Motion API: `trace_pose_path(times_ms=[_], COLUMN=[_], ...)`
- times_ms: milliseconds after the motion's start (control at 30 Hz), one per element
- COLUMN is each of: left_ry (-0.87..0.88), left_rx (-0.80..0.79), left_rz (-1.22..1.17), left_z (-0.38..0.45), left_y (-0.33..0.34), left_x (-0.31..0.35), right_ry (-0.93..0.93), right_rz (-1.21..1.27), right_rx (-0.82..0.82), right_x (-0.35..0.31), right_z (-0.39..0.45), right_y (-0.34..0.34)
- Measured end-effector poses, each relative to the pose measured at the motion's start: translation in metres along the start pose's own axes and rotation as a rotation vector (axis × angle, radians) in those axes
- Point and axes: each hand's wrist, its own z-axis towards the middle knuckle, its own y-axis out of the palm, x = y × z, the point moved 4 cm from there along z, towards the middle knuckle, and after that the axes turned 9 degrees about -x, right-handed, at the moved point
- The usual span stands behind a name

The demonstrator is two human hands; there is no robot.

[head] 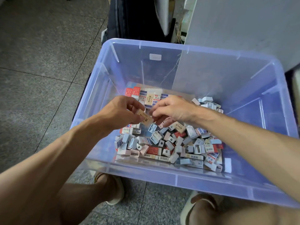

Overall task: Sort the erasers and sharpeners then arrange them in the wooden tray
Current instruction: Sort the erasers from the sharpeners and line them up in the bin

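A large translucent blue plastic storage bin (162, 174) stands on the grey speckled tile floor (40, 62), just ahead of the person's two sandalled feet. Inside it, a loose heap of small boxed erasers and plastic sharpeners (168, 143) fills the near and right part, with a neat row of upright boxed erasers (146, 95) behind it. Both hands meet above the heap, the left hand (123, 112) and right hand (172, 109) holding one tan boxed eraser (145, 117) between them.

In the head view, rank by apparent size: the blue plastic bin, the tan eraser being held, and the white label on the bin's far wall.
1. blue plastic bin
2. tan eraser and white label: similar; differing distance leaves them unranked.
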Motion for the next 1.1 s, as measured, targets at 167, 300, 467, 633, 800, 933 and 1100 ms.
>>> trace_pose_path(times_ms=[167, 300, 467, 633, 800, 933, 1100], left_ry=[0.108, 0.182, 0.212, 0.037, -0.014, 0.021, 0.058], left_rx=[-0.071, -0.117, -0.225, -0.435, -0.599, -0.686, -0.737], left_rz=[-0.106, -0.166, 0.274, 0.778, 0.887, 0.837, 0.788], left_z=[0.005, 0.011, 0.023, 0.035, 0.041, 0.045, 0.049], left_y=[0.011, 0.022, 0.039, 0.047, 0.068, 0.083, 0.092], left_x=[0.017, 0.024, 0.015, -0.030, -0.035, -0.041, -0.040], right_ry=[0.002, 0.001, 0.032, 0.068, 0.049, 0.038, 0.036], right_rz=[0.162, 0.210, 0.098, 0.053, 0.029, 0.000, 0.008], right_rx=[0.116, 0.257, 0.324, 0.373, 0.381, 0.389, 0.396], right_x=[0.008, 0.012, 0.017, 0.024, 0.024, 0.022, 0.021], right_z=[-0.021, -0.032, -0.049, -0.053, -0.053, -0.052, -0.056], right_y=[0.003, -0.010, -0.027, -0.040, -0.046, -0.050, -0.054])
